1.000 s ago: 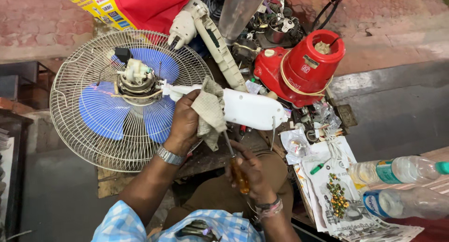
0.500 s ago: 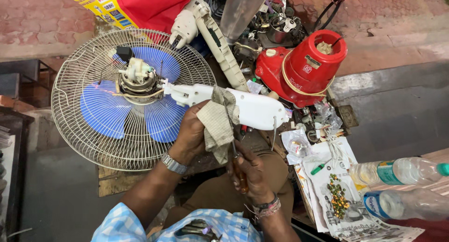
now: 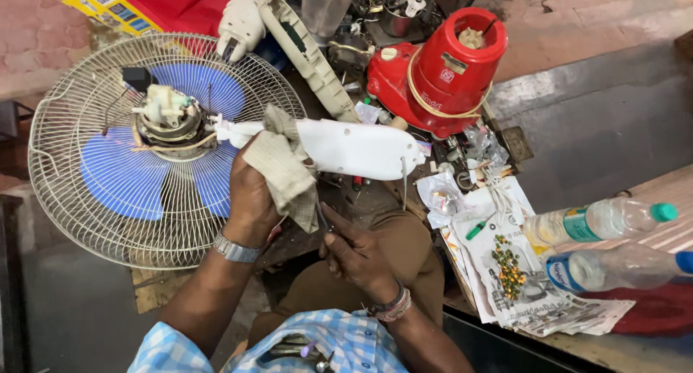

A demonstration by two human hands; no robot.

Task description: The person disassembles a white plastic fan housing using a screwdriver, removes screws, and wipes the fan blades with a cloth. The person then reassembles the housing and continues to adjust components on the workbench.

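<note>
Presently your left hand [image 3: 253, 192] clamps rag [image 3: 285, 167] around white fan housing [image 3: 354, 148], steadying it; below the housing, right hand [image 3: 357, 254] pinches screwdriver [image 3: 323, 218].

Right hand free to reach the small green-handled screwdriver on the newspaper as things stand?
Probably yes, but not freely. The right hand already grips a thin tool, so it is occupied. The small green-handled screwdriver lies uncovered on the newspaper on that hand's side, with nothing standing between them.
</note>
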